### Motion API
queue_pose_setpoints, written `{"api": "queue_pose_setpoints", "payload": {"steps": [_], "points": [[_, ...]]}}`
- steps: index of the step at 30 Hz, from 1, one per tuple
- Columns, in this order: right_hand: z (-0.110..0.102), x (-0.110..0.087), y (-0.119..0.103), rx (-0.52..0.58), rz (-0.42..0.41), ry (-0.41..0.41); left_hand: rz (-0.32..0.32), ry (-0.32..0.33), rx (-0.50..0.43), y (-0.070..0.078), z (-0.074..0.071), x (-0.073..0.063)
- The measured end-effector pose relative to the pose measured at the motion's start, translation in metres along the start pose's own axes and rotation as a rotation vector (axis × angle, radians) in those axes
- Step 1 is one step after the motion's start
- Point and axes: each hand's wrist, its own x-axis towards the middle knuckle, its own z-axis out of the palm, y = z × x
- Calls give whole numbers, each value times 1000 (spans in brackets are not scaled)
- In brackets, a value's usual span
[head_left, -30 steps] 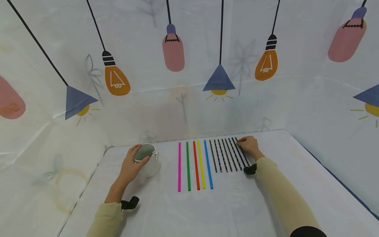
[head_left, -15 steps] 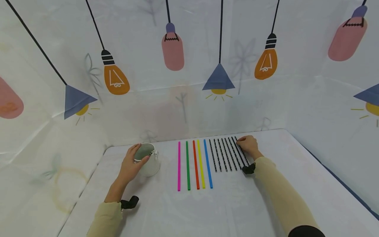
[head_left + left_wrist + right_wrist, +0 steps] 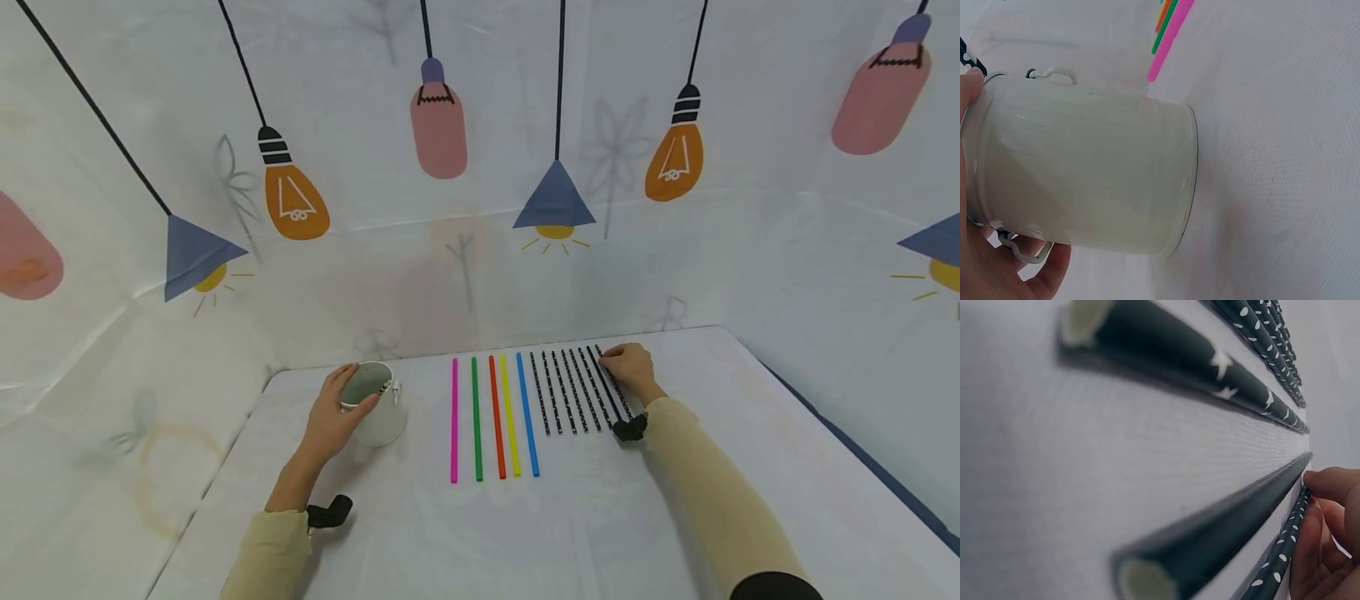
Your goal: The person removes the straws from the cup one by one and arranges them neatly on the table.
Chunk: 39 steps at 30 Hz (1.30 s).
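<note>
My left hand [image 3: 330, 425] holds a pale enamel-like pail [image 3: 1085, 162] by its rim, fingers at the far left side and thumb across the near rim. Small loop handles [image 3: 1057, 74] stick out from its sides. Inside the pail's mouth a black piece with white dots [image 3: 971, 61] shows beside my thumb. My right hand [image 3: 633, 371] pinches the far part of the rightmost straw, black with white spots [image 3: 1275, 565], thumb against fingers. That straw lies along the table. Just left of it lies a plain black straw [image 3: 1229, 531], close to my fingertips.
Several black-and-white patterned straws [image 3: 567, 392] lie in a row. Left of them are pink [image 3: 454, 421], green [image 3: 477, 419], red-orange [image 3: 497, 417], yellow [image 3: 510, 417] and blue [image 3: 528, 415] straws. A lamp-printed sheet [image 3: 480, 283] hangs behind the white table [image 3: 480, 542].
</note>
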Motion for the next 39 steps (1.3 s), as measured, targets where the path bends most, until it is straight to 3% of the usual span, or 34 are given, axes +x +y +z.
{"api": "queue_pose_setpoints", "payload": {"steps": [22, 34, 39], "points": [[-5, -10, -1, 32, -20, 32, 16, -27, -30, 0, -1, 0], [-2, -9, 6, 159, 0, 50, 21, -20, -34, -4, 1, 0], [4, -18, -21, 272, -46, 62, 26, -8, -27, -7, -1, 0]]}}
